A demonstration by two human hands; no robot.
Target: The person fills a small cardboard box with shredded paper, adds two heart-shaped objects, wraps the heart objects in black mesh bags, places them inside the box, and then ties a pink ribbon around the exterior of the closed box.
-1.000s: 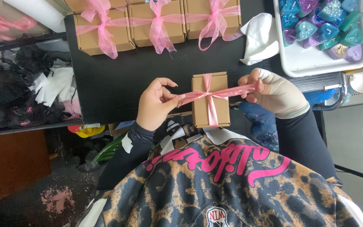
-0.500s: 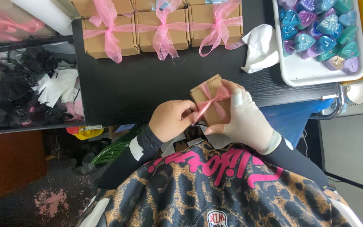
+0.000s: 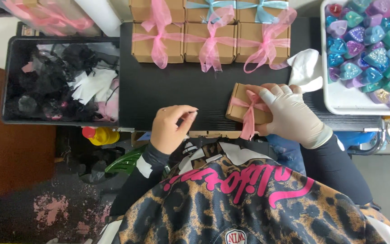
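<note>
Kraft gift box [image 3: 242, 105], tilted, right hand [image 3: 290, 113] gripping

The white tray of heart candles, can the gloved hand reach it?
Probably yes. The right hand holds the small box near the white tray, with only a white cloth beside the path.

A small craft packing station, likely home-run: black tabletop [image 3: 181, 97] lined with brown gift boxes [image 3: 211, 43] tied in pink and blue ribbon, white tray [image 3: 339, 101] of heart-shaped candles [image 3: 366, 43], black bin [image 3: 10, 81] of shredded filler, stained floor [image 3: 55, 212] beneath.
</note>
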